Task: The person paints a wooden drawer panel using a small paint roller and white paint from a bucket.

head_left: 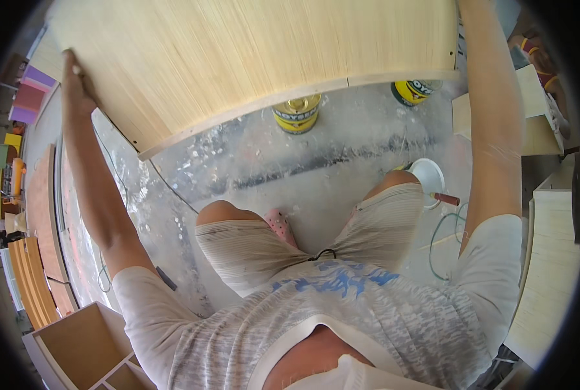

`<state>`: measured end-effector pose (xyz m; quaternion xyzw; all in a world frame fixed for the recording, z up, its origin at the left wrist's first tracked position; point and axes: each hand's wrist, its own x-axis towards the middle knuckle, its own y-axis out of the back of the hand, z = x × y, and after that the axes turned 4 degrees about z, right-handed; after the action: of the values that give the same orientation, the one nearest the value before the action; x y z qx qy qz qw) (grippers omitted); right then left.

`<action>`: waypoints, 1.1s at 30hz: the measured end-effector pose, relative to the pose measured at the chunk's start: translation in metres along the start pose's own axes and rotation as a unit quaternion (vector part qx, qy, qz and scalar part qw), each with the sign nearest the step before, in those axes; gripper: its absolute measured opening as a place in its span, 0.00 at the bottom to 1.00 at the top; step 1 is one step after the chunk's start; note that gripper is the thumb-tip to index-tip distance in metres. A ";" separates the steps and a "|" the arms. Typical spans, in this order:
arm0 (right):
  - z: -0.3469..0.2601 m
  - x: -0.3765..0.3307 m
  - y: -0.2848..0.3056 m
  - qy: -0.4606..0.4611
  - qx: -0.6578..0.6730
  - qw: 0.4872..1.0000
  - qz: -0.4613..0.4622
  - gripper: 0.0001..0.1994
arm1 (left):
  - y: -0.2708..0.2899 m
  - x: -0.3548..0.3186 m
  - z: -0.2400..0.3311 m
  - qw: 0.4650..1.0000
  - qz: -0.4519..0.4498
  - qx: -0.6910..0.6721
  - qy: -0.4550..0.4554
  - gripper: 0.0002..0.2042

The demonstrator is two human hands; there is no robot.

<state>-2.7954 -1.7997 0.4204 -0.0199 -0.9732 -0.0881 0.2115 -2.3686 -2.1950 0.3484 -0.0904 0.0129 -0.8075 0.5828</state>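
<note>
A large light-wood panel [257,58] with a pale edging strip spans the top of the view. My left hand [77,88] grips its left side edge, with the thumb showing and the other fingers partly hidden. My right forearm [494,110] reaches up along the panel's right end and leaves the view at the top, so my right hand is out of sight. Under the panel's near edge stand a yellow-and-dark can [296,116] and a second similar can [412,93], both partly covered by it.
By my knee sits a white round container [428,177] with a reddish-brown handle [446,199] beside it. A thin green hose [435,244] lies on the stained floor. Wooden boxes [540,123] and another person [543,62] are at right. A compartmented cabinet [75,338] and planks [35,279] stand left.
</note>
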 end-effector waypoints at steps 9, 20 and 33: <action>0.224 -0.058 -0.080 -0.001 -0.324 0.927 -0.190 0.41 | 0.018 0.014 -0.212 0.938 -0.030 0.161 0.306 0.26; 0.461 -0.084 -0.069 -0.085 -0.428 0.850 -0.294 0.39 | -0.036 -0.009 -0.341 0.885 -0.068 0.246 0.390 0.22; 0.423 -0.096 -0.006 -0.025 -0.445 0.851 -0.278 0.40 | -0.051 -0.027 -0.401 0.896 -0.032 0.342 0.282 0.25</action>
<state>-2.8809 -1.7302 0.0008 0.1568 -0.7999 -0.5663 0.1219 -2.4731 -2.1874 -0.0434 0.3457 -0.1032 -0.7717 0.5238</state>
